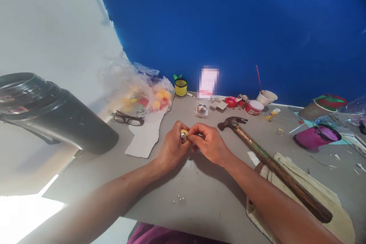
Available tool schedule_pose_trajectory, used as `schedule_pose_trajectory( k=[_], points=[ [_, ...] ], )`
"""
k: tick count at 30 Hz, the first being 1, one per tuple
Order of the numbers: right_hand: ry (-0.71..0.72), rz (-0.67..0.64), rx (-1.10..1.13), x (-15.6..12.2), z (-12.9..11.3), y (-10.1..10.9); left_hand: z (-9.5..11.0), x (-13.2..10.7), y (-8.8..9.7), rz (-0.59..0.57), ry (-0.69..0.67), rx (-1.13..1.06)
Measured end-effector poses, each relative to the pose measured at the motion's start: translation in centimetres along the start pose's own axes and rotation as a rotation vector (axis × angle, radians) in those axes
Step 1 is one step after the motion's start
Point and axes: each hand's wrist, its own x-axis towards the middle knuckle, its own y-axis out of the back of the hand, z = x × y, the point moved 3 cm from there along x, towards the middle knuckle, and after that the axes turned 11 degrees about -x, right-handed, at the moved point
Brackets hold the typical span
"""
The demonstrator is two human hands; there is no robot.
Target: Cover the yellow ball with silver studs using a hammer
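My left hand is closed around a small yellow ball partly covered with shiny silver bits. My right hand meets it from the right, its fingers pinched against the ball's side. Both hands hover just above the grey table at its middle. A finished silver-covered ball sits in a small clear tray just behind the hands. A few tiny silver beads lie on the table in front of me.
A hammer lies diagonally at right on a cloth. Glasses and white paper lie left, beside a plastic bag of coloured balls. Paint pots, cups and a glue stick line the blue wall. A black lamp looms left.
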Motion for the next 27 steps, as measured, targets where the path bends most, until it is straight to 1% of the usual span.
schedule_pose_trajectory(
  k=[3,5,10,13,16,24,27],
  points=[
    [-0.017,-0.099,0.076,0.2,-0.2,0.6,-0.1,0.0,-0.2,-0.003,-0.007,-0.017],
    [-0.026,-0.143,0.107,0.3,-0.2,0.9,-0.2,-0.1,-0.3,-0.010,-0.003,-0.023],
    [-0.054,-0.158,0.102,0.4,0.0,1.3,-0.3,0.0,-0.3,-0.031,-0.002,0.006],
    [-0.056,-0.142,0.071,0.4,0.1,1.2,-0.4,0.0,-0.3,-0.041,-0.001,0.021],
    [-0.048,-0.121,0.043,0.3,0.1,0.9,-0.5,-0.1,-0.2,-0.023,-0.007,0.029],
    [0.011,0.061,-0.144,-0.1,-0.1,-0.2,-0.8,-0.2,-0.2,0.029,-0.024,0.015],
    [-0.001,0.078,-0.152,-0.1,-0.1,-0.2,-0.9,-0.3,-0.3,0.036,-0.019,0.021]
  ],
)
